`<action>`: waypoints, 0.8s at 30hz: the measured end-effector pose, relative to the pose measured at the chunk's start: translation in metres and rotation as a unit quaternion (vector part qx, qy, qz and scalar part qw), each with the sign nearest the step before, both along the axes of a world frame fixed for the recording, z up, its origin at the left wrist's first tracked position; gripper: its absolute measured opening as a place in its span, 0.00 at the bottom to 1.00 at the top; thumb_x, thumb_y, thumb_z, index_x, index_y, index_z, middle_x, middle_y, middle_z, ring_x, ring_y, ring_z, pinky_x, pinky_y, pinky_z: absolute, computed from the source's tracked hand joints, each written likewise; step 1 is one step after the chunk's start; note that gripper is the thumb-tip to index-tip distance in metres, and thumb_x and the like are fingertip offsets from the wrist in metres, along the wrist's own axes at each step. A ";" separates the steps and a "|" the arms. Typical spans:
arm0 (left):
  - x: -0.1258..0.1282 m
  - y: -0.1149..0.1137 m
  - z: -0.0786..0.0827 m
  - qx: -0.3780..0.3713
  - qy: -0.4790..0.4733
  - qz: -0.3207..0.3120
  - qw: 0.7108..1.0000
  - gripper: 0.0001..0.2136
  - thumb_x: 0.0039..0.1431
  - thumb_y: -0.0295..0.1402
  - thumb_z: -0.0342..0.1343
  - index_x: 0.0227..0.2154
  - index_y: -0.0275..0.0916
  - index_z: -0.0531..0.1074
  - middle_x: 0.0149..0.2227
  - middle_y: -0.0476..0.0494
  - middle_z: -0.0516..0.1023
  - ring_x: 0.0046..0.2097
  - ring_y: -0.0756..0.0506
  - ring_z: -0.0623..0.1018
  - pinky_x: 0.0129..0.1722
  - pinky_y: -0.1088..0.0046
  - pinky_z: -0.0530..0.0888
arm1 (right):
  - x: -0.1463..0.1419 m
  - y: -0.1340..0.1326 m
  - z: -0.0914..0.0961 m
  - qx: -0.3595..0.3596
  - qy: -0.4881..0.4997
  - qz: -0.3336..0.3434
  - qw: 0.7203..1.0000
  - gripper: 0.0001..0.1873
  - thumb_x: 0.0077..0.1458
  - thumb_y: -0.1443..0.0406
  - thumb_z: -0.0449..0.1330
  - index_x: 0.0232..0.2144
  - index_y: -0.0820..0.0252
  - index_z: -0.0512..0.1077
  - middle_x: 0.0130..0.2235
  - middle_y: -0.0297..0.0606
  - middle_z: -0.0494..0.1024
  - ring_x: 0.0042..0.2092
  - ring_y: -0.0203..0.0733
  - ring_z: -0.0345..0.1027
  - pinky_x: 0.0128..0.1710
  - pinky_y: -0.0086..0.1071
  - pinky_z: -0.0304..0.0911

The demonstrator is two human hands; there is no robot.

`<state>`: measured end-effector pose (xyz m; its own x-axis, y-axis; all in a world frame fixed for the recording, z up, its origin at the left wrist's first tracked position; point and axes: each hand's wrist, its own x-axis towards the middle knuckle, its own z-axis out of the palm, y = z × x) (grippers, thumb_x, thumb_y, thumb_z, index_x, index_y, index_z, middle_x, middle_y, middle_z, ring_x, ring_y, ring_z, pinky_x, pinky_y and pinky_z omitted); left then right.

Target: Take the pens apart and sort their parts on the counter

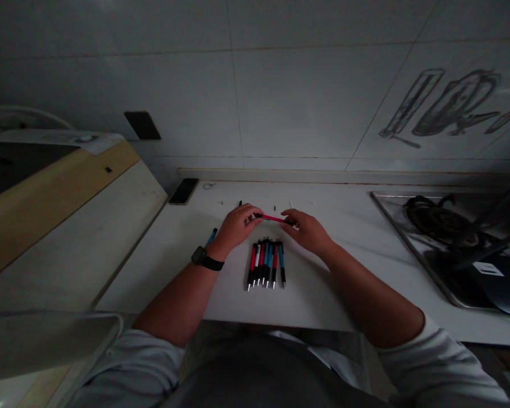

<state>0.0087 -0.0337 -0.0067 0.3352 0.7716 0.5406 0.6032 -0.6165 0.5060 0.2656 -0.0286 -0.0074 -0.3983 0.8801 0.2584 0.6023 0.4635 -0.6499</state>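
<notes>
Between my two hands a red and black pen (pixel 272 218) lies sideways above the white counter. The fingers of my left hand (pixel 239 220) pinch its left end. My right hand (pixel 302 226) grips its other end, where the fingers partly cover it. Just below, on the counter, several pens (pixel 265 263) in red, white and blue with black grips lie side by side, their tips toward me. Beside my left wrist rests a blue pen (pixel 212 236), partly hidden by the arm. Small loose parts, among them a short black piece (pixel 275 208) and a thin white stick (pixel 291 203), lie beyond my hands.
A phone (pixel 184 191) and a small ring (pixel 209 186) lie at the counter's back left. To the right a gas stove (pixel 440 221) is set into the countertop. A white and wooden cabinet panel (pixel 123 226) bounds the left side, and a tiled wall (pixel 289 107) stands behind.
</notes>
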 end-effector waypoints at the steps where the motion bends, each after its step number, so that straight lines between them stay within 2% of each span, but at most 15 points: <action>1: -0.003 0.001 0.000 0.005 -0.015 0.020 1.000 0.05 0.67 0.31 0.60 0.43 0.41 0.77 0.41 0.45 0.80 0.38 0.48 0.77 0.43 0.69 0.75 | 0.003 0.004 0.000 0.013 -0.010 -0.011 1.000 0.13 0.64 0.59 0.60 0.49 0.55 0.76 0.44 0.42 0.83 0.41 0.44 0.75 0.44 0.36 0.68; 3: -0.007 0.004 0.001 0.009 -0.036 0.044 0.998 0.04 0.67 0.33 0.60 0.42 0.40 0.77 0.40 0.46 0.79 0.36 0.49 0.76 0.40 0.71 0.74 | 0.008 0.010 -0.002 0.010 -0.010 -0.019 1.000 0.13 0.65 0.58 0.57 0.44 0.56 0.78 0.43 0.41 0.83 0.41 0.44 0.75 0.43 0.36 0.67; 6: -0.009 0.005 0.002 -0.003 -0.040 0.047 0.998 0.06 0.68 0.35 0.58 0.42 0.41 0.78 0.40 0.45 0.79 0.37 0.49 0.76 0.37 0.73 0.73 | 0.010 0.014 -0.004 -0.038 0.015 -0.008 0.999 0.15 0.66 0.55 0.56 0.42 0.56 0.78 0.37 0.38 0.82 0.38 0.43 0.73 0.41 0.34 0.66; 11: -0.009 0.005 0.001 -0.036 -0.057 0.033 0.997 0.06 0.67 0.35 0.59 0.41 0.41 0.79 0.40 0.44 0.81 0.40 0.47 0.78 0.38 0.73 0.75 | 0.006 0.012 -0.002 -0.113 0.072 0.013 0.991 0.17 0.64 0.52 0.55 0.37 0.57 0.76 0.33 0.37 0.80 0.37 0.41 0.73 0.40 0.33 0.65; 14: -0.011 0.007 -0.001 -0.052 -0.072 0.035 0.995 0.06 0.65 0.35 0.61 0.41 0.41 0.79 0.40 0.44 0.82 0.41 0.47 0.79 0.39 0.72 0.75 | 0.005 0.012 -0.002 -0.130 0.112 0.007 0.985 0.17 0.63 0.52 0.55 0.37 0.57 0.75 0.32 0.37 0.79 0.35 0.41 0.72 0.38 0.33 0.65; 19: -0.010 0.010 -0.006 -0.097 -0.118 0.046 0.987 0.07 0.63 0.36 0.62 0.40 0.41 0.81 0.39 0.45 0.84 0.40 0.46 0.80 0.41 0.70 0.76 | 0.004 0.010 -0.003 -0.085 0.113 -0.002 0.990 0.17 0.64 0.53 0.55 0.38 0.58 0.77 0.33 0.37 0.80 0.36 0.42 0.73 0.41 0.34 0.66; 24: -0.005 0.010 -0.008 -0.148 -0.158 0.049 0.975 0.07 0.62 0.37 0.62 0.37 0.39 0.80 0.36 0.45 0.83 0.38 0.46 0.80 0.40 0.70 0.76 | 0.002 0.006 -0.006 0.005 0.078 -0.054 0.995 0.15 0.63 0.57 0.58 0.45 0.56 0.78 0.40 0.39 0.83 0.38 0.42 0.74 0.44 0.35 0.67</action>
